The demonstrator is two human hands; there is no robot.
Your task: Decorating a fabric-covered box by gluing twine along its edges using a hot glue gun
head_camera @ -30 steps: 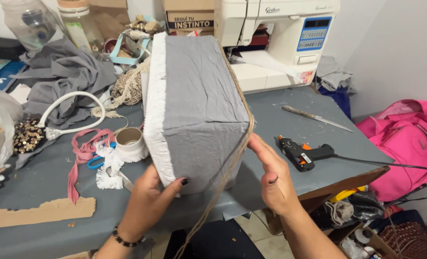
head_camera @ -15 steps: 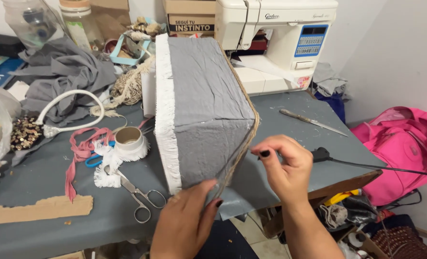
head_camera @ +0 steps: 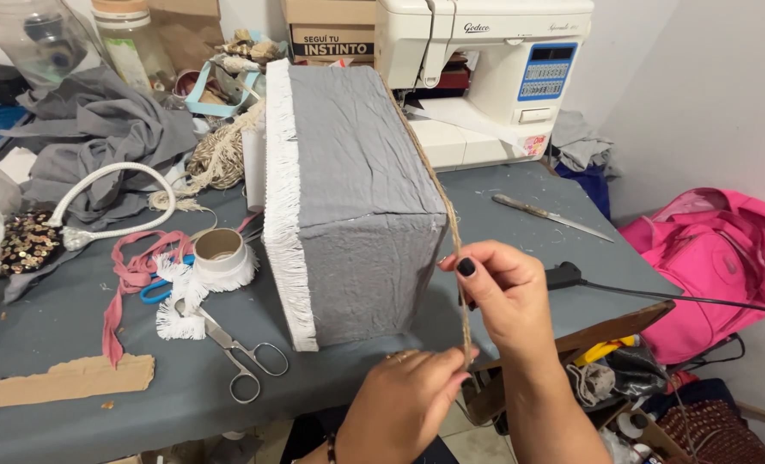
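Observation:
A box covered in grey fabric [head_camera: 356, 189] stands on the grey table [head_camera: 47, 335], with white fringe trim [head_camera: 283, 215] along its left edge. A jute twine [head_camera: 438, 185] runs down its right top edge. My right hand [head_camera: 502, 292] pinches the twine at the box's near right corner. Just below, at the table's front edge, my left hand [head_camera: 404, 404] pinches the twine's lower end. The twine hangs taut between both hands.
Scissors [head_camera: 240, 352], a roll of white fringe [head_camera: 215, 258], pink ribbon [head_camera: 124, 275], a cardboard strip [head_camera: 56, 378] and white cord [head_camera: 116, 193] lie left. A knife [head_camera: 550, 215] and black glue gun [head_camera: 567, 275] lie right. A sewing machine [head_camera: 485, 69] stands behind; a pink bag [head_camera: 709, 258] sits right.
The box was turned and set down. My hands left its sides and took hold of the twine at the near right corner; the right hand now covers most of the glue gun.

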